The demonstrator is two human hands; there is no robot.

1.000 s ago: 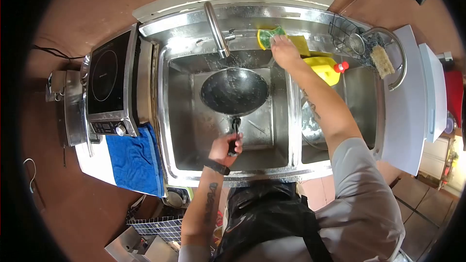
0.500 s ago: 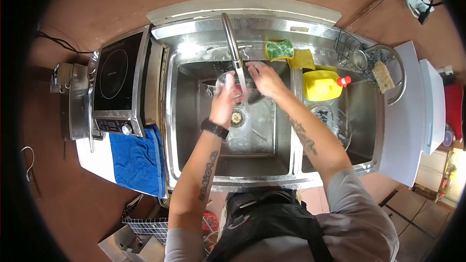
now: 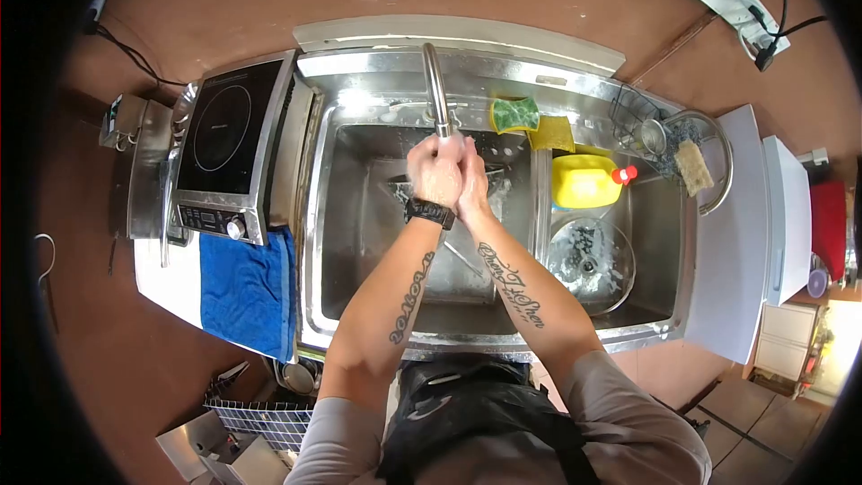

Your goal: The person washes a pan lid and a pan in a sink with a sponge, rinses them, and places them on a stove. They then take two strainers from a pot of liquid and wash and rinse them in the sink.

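Observation:
My left hand (image 3: pixel 435 178) and my right hand (image 3: pixel 474 181) press together, wet, under the tip of the curved metal faucet (image 3: pixel 435 85). The fingers of my left hand are smeared by motion and partly hidden. Alongside it, the fingers of my right hand reach up, mostly straight. I see no object between the hands. Below them is the left sink basin (image 3: pixel 350 251), where a thin, stick-like utensil (image 3: pixel 464 259) lies on the bottom. Something dark behind my hands is too covered to name.
The right basin holds a yellow jug (image 3: pixel 584 184) with a red cap and a round clear bowl or lid (image 3: pixel 611 292). A green-and-yellow sponge (image 3: pixel 514 115), a yellow cloth (image 3: pixel 550 134) and a wire rack (image 3: pixel 636 112) line the back. Left are an induction cooker (image 3: pixel 224 130) and blue towel (image 3: pixel 242 292).
My hands were apart around the water stream, by a dark rounded thing. Now they have come together under the faucet, and the dark rounded thing no longer shows in them.

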